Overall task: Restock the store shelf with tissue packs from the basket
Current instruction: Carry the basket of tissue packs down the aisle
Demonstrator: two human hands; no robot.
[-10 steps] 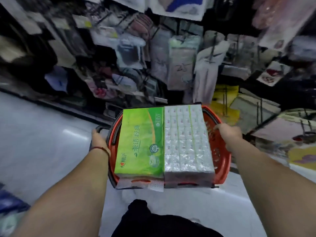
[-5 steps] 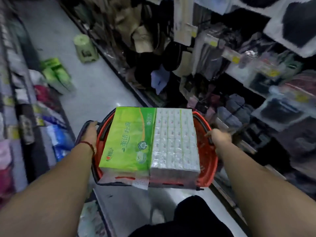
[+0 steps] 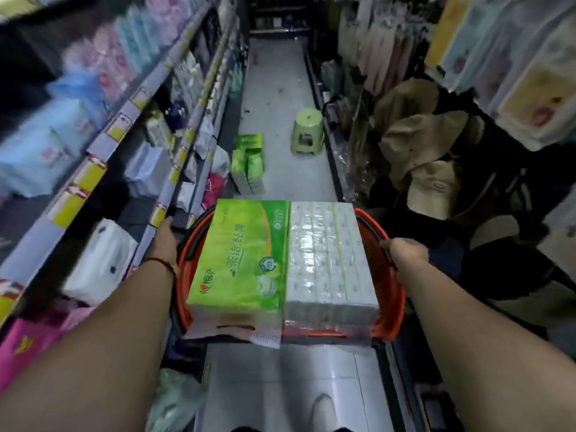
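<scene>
I carry a red basket [image 3: 391, 294] at waist height in front of me. Across its top lie two big tissue packs side by side: a green pack [image 3: 240, 260] on the left and a white pack [image 3: 327, 260] on the right. My left hand [image 3: 165, 241] grips the basket's left rim, a red string on its wrist. My right hand [image 3: 405, 257] grips the right rim. The store shelf [image 3: 103, 145] with tissue and paper goods runs along the left of the aisle.
More green tissue packs [image 3: 247, 165] stand stacked on the floor by the left shelf ahead. A green plastic stool [image 3: 307, 130] stands further down the aisle. Hats and hanging goods [image 3: 420, 141] crowd the right side. The grey tiled floor [image 3: 280, 73] runs away ahead.
The view has swung left, from facing the hanging goods to looking straight down the aisle. Both hands have kept their hold on the basket and the packs have not shifted.
</scene>
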